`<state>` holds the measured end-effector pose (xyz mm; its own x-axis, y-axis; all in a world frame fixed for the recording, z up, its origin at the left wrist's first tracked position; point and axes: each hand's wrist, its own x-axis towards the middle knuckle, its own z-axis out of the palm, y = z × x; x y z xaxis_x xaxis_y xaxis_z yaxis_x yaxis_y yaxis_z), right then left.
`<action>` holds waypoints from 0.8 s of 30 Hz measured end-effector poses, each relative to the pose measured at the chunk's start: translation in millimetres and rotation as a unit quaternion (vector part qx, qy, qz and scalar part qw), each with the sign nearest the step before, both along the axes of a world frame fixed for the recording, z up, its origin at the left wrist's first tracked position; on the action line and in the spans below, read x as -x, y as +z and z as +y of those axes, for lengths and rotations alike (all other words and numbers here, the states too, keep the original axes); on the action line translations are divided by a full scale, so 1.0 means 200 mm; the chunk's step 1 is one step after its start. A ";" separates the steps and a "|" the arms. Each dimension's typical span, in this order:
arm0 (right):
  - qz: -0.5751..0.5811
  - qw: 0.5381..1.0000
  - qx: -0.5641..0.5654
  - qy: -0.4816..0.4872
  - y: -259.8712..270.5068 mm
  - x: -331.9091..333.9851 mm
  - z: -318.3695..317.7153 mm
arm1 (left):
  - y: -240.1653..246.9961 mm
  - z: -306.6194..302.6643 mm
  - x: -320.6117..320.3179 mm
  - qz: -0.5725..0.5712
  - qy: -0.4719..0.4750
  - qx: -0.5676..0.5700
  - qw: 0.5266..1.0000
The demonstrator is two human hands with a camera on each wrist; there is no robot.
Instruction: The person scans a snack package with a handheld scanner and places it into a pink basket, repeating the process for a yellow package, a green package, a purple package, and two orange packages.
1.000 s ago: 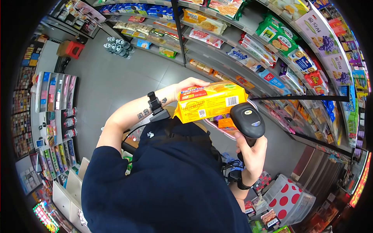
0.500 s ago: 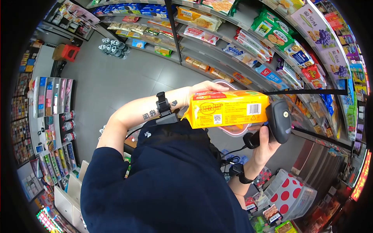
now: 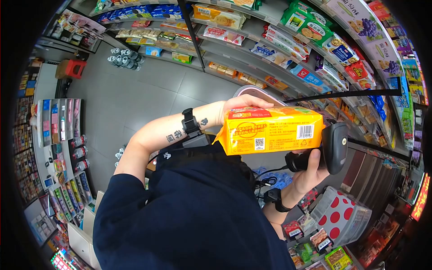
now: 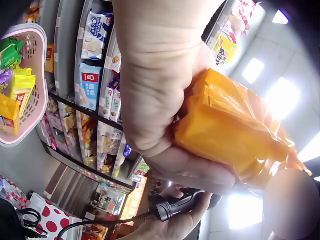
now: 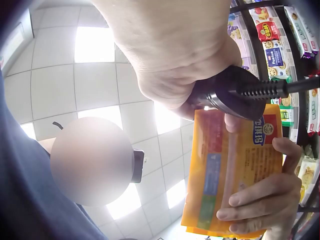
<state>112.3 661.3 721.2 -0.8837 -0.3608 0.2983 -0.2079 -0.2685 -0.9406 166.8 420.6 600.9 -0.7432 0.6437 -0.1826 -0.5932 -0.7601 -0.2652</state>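
Observation:
My left hand grips a yellow snack package at its back left side, in front of my body. The package's printed side, with a barcode near the right end, faces the head camera. My right hand holds a black barcode scanner by its handle. The scanner's head stands upright just beyond the package's right end. In the right wrist view, the left hand's fingers spread over the wrapper, and the scanner's corded handle overlaps its upper edge.
A pink basket with several colourful packets stands below, partly hidden by the package in the head view. Shelves of snacks run along the far side and right. A black cable trails from the scanner. Bottled-water packs stand on the floor.
The scanner has moved right, from in front of the package's right part to past its right end. The package has also shifted right and turned its barcode side more toward the head camera.

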 end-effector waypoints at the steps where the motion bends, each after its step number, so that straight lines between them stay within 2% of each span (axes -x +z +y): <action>1: 0.002 1.000 0.001 0.004 0.00 0.00 0.00 | 0.01 0.00 0.00 -0.001 -0.006 -0.012 1.000; 13: -0.005 1.000 0.013 0.005 0.00 -0.02 -0.02 | 0.04 -0.01 -0.04 0.023 -0.022 -0.056 0.998; 24: 0.006 1.000 -0.014 0.023 -0.03 0.00 0.01 | 0.03 0.00 -0.04 0.020 -0.015 -0.044 0.999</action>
